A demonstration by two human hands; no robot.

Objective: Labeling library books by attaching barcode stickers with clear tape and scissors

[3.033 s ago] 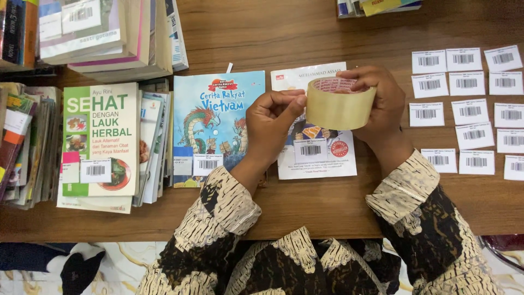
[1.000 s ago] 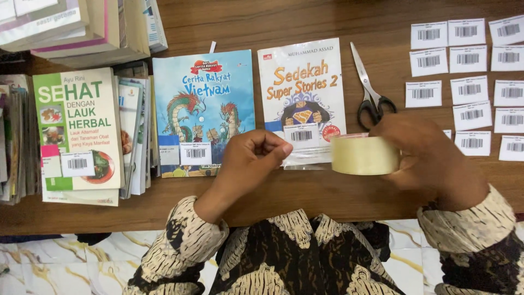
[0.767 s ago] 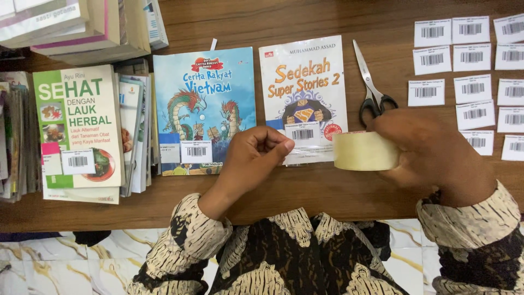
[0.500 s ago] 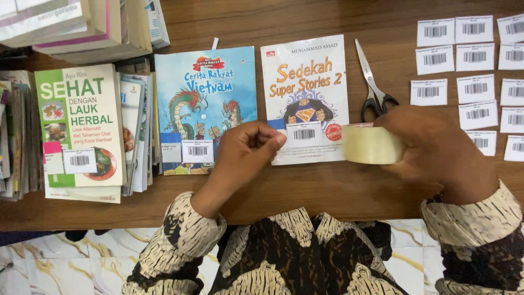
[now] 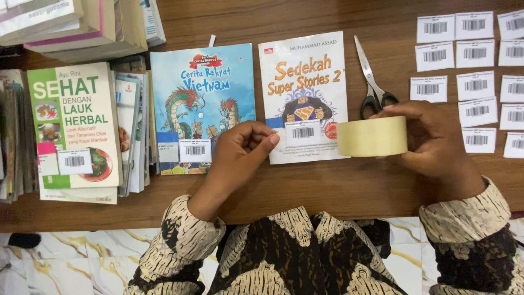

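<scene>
Gripping a glossy tan tape roll (image 5: 372, 136) in right hand (image 5: 434, 145), left hand (image 5: 243, 150) pinched shut over wood-grain table (image 5: 327, 188).

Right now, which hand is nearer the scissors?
Right. The right hand, holding the tape roll, sits just below the scissors; the left hand is far off to their left, over the books.
</scene>
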